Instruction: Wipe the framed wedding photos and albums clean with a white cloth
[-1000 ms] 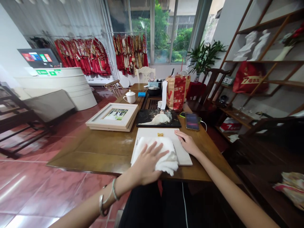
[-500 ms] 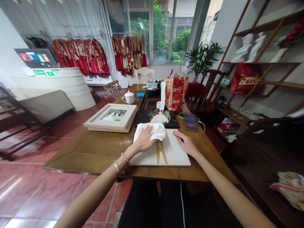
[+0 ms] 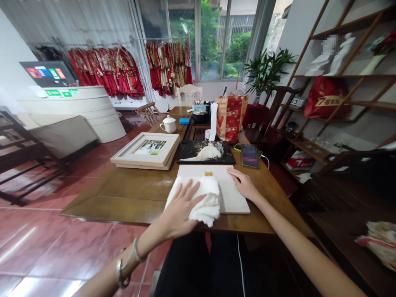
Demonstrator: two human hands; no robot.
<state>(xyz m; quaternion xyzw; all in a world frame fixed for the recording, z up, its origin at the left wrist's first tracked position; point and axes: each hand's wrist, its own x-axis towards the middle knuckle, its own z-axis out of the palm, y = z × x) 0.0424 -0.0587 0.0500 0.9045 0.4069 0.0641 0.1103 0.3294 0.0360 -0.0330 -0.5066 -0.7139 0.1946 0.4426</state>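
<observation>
My left hand (image 3: 182, 208) lies flat with spread fingers on a crumpled white cloth (image 3: 208, 198), which covers the lower left of a white board (image 3: 236, 202). A small gold-coloured end of a flat shape (image 3: 208, 173) shows on the board above the cloth; its lower part is hidden. My right hand (image 3: 244, 183) rests on the board's upper right edge, fingers stretched out and lying along it. Just beyond the board is a dark panel (image 3: 182, 154) with a picture of a person in a white dress.
Stacked light wooden picture frames (image 3: 168, 159) lie to the left on the wooden table (image 3: 123, 194). A phone (image 3: 250, 156) with a white cable lies to the right. Behind stand a white lidded cup (image 3: 168, 124), a blue box (image 3: 184, 121) and a red-brown paper bag (image 3: 230, 117).
My left hand has slid the cloth toward me, down the board. The gold shape's lower part is now covered and its top end shows. My right hand stays at the board's edge.
</observation>
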